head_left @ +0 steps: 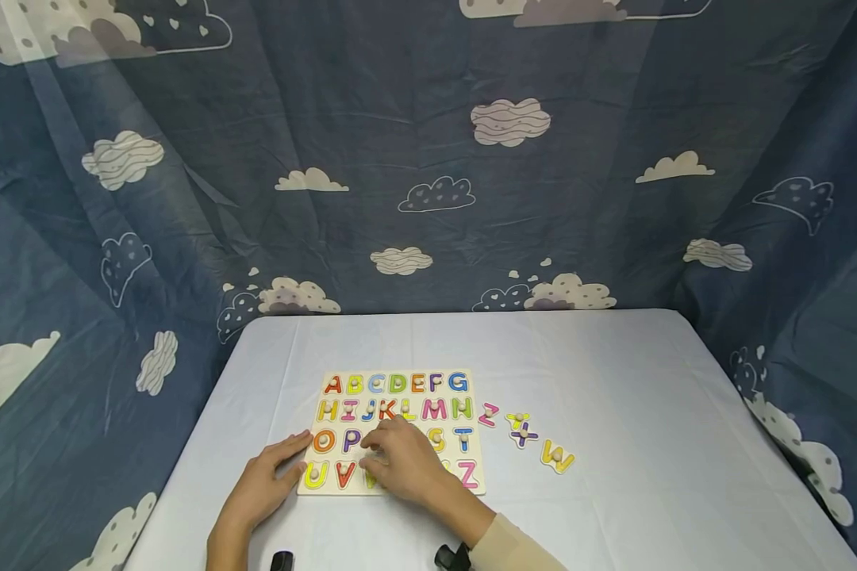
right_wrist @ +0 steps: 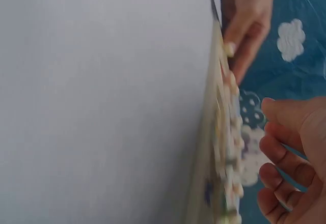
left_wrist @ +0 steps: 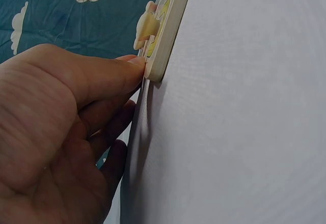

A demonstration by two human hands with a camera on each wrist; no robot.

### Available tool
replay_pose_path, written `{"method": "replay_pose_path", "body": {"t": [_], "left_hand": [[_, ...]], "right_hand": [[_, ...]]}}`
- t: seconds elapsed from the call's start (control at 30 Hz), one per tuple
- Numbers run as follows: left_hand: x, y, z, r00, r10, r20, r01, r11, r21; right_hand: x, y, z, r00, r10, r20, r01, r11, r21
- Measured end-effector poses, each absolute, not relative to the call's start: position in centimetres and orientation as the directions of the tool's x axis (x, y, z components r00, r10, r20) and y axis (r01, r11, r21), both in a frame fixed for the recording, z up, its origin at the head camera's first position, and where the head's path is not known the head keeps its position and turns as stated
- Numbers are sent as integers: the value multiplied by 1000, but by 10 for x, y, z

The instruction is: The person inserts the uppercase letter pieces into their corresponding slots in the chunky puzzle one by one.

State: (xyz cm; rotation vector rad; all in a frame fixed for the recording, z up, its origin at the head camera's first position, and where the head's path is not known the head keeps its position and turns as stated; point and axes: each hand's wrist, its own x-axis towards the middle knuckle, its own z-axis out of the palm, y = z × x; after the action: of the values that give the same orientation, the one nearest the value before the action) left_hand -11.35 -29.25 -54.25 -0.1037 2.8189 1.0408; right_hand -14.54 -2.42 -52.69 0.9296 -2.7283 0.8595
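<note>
A wooden alphabet puzzle board [head_left: 393, 493] lies on the white table, bearing colourful letter pieces with round knobs. My left hand [head_left: 263, 484] touches its left edge with extended fingers and thumb; the left wrist view shows the thumb against the corner of the board [left_wrist: 165, 48]. Over the lower middle of the board is my right hand [head_left: 403, 464], covering several letter places. In the right wrist view, this right hand [right_wrist: 293, 158] has loosely bent fingers spaced apart, with nothing between them. The red V [head_left: 345, 474] and yellow U [head_left: 316, 476] sit in the bottom row.
Loose letters lie right of the board: a pink Z [head_left: 489, 414], a yellow Y [head_left: 517, 419], a purple X [head_left: 524, 434] and a yellow W [head_left: 557, 457]. Black objects [head_left: 282, 561] show at the table's front. A cloud-patterned cloth [head_left: 428, 238] hangs behind and beside the table.
</note>
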Motion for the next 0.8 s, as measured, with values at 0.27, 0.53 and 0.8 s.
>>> {"method": "replay_pose_path", "body": {"t": [0.27,0.53,0.8], "left_hand": [[-112,-294,-541,-987,-26,-159,-123,763,634],[-111,-295,-541,-988,-17,-156,-113,763,637],[-112,-293,-541,-988,-7,-157,-108,756,645]], "right_hand": [[-148,30,-518,-859,-403,316,-512,659,-551],[-147,98,-516,-925,-230,304,-371,727,-578],[-145,172,-525,-962,-83,262,-213,828,-519]]}}
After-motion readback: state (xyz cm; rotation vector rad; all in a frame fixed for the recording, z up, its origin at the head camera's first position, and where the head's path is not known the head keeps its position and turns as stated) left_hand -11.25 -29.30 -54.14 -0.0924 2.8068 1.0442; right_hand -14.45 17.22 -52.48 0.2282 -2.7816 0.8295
